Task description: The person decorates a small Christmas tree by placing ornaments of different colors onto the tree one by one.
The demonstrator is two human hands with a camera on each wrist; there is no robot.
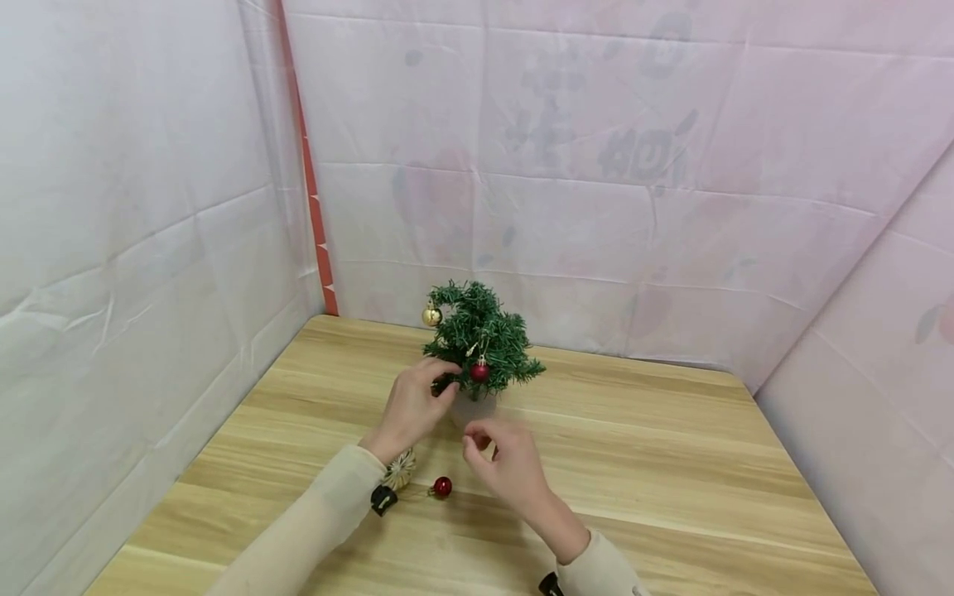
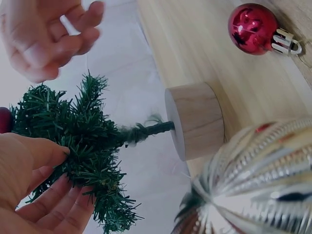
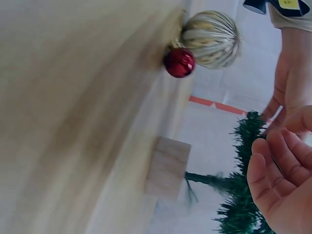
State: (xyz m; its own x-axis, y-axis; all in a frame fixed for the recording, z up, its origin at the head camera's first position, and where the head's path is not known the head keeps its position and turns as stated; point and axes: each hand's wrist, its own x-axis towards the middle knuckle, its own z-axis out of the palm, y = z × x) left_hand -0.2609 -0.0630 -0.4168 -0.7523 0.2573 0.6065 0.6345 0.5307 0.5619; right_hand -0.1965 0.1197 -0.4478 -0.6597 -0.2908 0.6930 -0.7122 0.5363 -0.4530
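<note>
Left hand (image 1: pixel 416 403) pinches foliage (image 2: pixel 95 163) at eight o'clock on the small tree (image 1: pixel 492 331); right hand (image 1: pixel 510 465) is relaxed near five, fingers loosely bent. We find the tree upright toward twelve o'clock on the table (image 1: pixel 641 472), gold ball (image 1: pixel 431 316) at ten, red ball (image 1: pixel 479 372) at six. Loose red ball (image 1: pixel 443 487) and striped ornament (image 1: pixel 403 468) lie toward seven.

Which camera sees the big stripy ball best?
The right wrist view: the stripy ball fits in the picture, overlapped slightly by a red ball. The left wrist view, closer, cuts it off; in the head view, the left sleeve partly hides it.
</note>
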